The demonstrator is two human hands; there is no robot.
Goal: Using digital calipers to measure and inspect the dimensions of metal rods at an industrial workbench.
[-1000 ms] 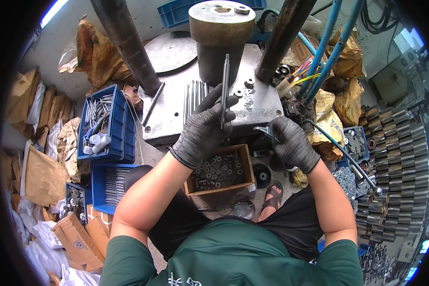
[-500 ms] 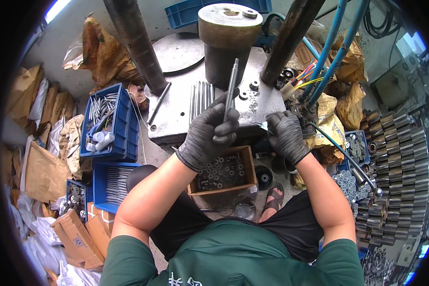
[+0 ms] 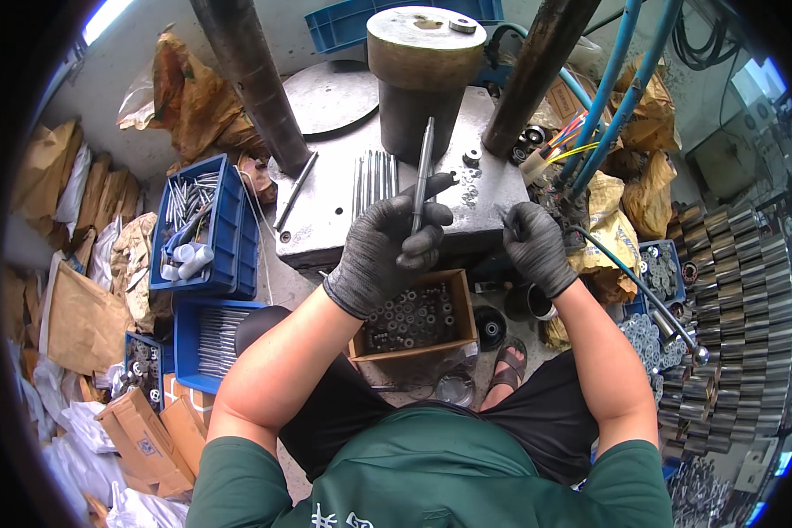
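Note:
My left hand, in a dark grey knitted glove, is closed around a slim steel shaft. The shaft stands nearly upright, its narrower end pointing up, over the front edge of the steel press table. Close to the table's right front corner, my gloved right hand has its fingers curled in a pinch; whatever is in them is hidden. Several more shafts lie side by side on the table left of the held one. A small metal ring sits to its right, with tiny bits scattered below.
A thick steel cylinder stands behind, between two dark columns. Below my hands is a wooden box of small rings. Blue bins with metal parts stand left. At right are a ball-ended lever and stacked metal tubes.
My left hand has shifted slightly right, and the shaft's top has dipped a little. The right hand has moved a bit right, its fingers curled tighter. One loose ring no longer shows on the table.

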